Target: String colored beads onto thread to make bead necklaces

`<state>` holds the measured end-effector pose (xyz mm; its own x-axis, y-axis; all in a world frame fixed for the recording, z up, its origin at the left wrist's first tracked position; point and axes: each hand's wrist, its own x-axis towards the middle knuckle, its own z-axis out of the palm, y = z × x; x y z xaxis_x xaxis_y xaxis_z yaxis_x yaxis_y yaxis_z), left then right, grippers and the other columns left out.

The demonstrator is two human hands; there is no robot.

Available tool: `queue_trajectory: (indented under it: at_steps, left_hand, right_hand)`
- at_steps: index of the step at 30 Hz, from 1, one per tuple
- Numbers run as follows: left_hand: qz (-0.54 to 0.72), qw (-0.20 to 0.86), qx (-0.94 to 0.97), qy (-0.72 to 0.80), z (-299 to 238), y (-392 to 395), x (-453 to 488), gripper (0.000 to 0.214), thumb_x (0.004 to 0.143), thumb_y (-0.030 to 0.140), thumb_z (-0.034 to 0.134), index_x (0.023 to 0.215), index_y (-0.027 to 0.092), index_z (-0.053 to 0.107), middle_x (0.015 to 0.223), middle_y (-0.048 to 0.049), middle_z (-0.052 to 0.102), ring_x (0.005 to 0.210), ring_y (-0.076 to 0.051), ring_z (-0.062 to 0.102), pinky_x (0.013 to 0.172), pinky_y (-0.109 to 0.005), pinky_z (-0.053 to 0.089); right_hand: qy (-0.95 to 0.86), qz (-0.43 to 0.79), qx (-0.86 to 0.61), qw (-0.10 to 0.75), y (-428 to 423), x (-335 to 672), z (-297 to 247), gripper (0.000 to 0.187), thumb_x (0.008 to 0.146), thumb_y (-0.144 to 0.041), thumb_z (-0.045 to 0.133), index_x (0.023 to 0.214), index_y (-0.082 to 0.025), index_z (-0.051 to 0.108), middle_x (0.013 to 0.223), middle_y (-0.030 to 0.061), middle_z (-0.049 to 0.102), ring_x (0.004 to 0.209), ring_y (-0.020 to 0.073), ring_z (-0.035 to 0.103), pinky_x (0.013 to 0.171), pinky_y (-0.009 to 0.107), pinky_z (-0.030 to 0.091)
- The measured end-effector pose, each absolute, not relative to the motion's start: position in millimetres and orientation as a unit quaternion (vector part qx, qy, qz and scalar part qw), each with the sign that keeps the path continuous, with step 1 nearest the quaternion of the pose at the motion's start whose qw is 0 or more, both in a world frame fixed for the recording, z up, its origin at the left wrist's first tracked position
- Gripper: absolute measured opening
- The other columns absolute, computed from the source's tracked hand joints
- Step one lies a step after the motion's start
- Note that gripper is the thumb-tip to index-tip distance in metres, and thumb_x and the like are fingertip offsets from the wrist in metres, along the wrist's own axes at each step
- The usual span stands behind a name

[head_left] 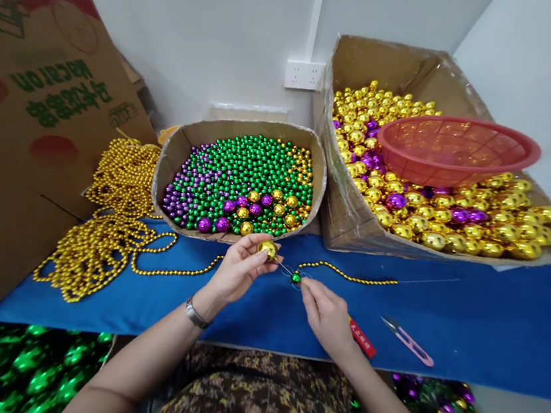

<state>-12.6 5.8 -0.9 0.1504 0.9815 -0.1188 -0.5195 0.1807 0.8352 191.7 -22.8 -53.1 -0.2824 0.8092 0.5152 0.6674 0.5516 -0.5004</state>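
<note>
My left hand [237, 270] pinches a large gold ball [267, 249] just in front of the small cardboard box [171, 153]. My right hand [325, 313] is closed on a thin thread, its fingertips next to a small green bead [295, 278] on that thread. A short gold bead strand [347, 274] trails to the right of the green bead across the blue cloth [492, 327]. The box holds several green, purple and gold beads and balls [238, 182].
A heap of gold bead chain [108, 219] lies at the left. The big carton [338, 221] at the right holds gold and purple balls and a red plastic basket [455, 151]. Pink thread snips [407, 340] and a red object [362, 341] lie right of my hand. Green beads [10, 361] sit below left.
</note>
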Motion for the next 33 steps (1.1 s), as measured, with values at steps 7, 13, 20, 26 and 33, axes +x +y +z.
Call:
queue_trajectory:
  at_steps: [7,13,20,26,33]
  left_hand:
    - [0.543,0.695,0.316,0.350,-5.8,5.8,-14.5,0.040,0.074,0.025,0.078,0.109,0.016,0.061,0.108,-0.0098,0.069,0.089,-0.020,0.070,0.071,-0.027,0.057]
    - [0.525,0.704,0.332,0.344,-10.4,-0.6,-9.2,0.039,0.072,0.023,0.078,0.107,0.016,0.062,0.108,-0.0104,0.069,0.090,-0.021,0.070,0.075,-0.030,0.057]
    - [0.531,0.713,0.307,0.340,-8.0,-4.2,-5.9,0.035,0.075,0.022,0.076,0.107,0.015,0.063,0.107,-0.0103,0.069,0.088,-0.020,0.070,0.073,-0.027,0.056]
    - [0.545,0.683,0.341,0.346,-11.4,-7.2,-5.0,0.036,0.074,0.024,0.077,0.106,0.017,0.063,0.107,-0.0093,0.068,0.090,-0.020,0.069,0.076,-0.031,0.055]
    - [0.449,0.586,0.563,0.372,5.2,1.6,-33.6,0.047,0.080,0.034,0.070,0.123,0.018,0.060,0.121,-0.0129,0.064,0.108,-0.023,0.062,0.087,-0.034,0.052]
  right_hand:
    - [-0.795,0.117,-0.453,0.385,-23.6,193.9,-51.9,0.025,0.098,-0.024,0.041,0.105,-0.020,0.064,0.092,0.0066,0.073,0.081,0.0185,0.071,0.073,0.029,0.056]
    - [-0.790,0.125,-0.450,0.397,-25.1,188.0,-51.9,0.023,0.098,-0.024,0.041,0.104,-0.019,0.063,0.093,0.0072,0.073,0.082,0.0186,0.070,0.075,0.029,0.056]
    - [-0.766,0.235,-0.469,0.372,-28.0,182.1,-45.0,0.023,0.099,-0.025,0.039,0.113,-0.018,0.056,0.085,0.0048,0.071,0.075,0.0159,0.070,0.072,0.026,0.055]
    - [-0.768,0.230,-0.453,0.390,-24.2,182.4,-52.8,0.022,0.099,-0.025,0.040,0.100,-0.019,0.061,0.085,0.0050,0.069,0.075,0.0152,0.068,0.070,0.025,0.053]
    - [-0.764,0.213,-0.432,0.430,-22.2,183.8,-44.9,0.018,0.096,-0.025,0.048,0.093,-0.019,0.065,0.083,0.0050,0.063,0.075,0.0147,0.062,0.069,0.023,0.050]
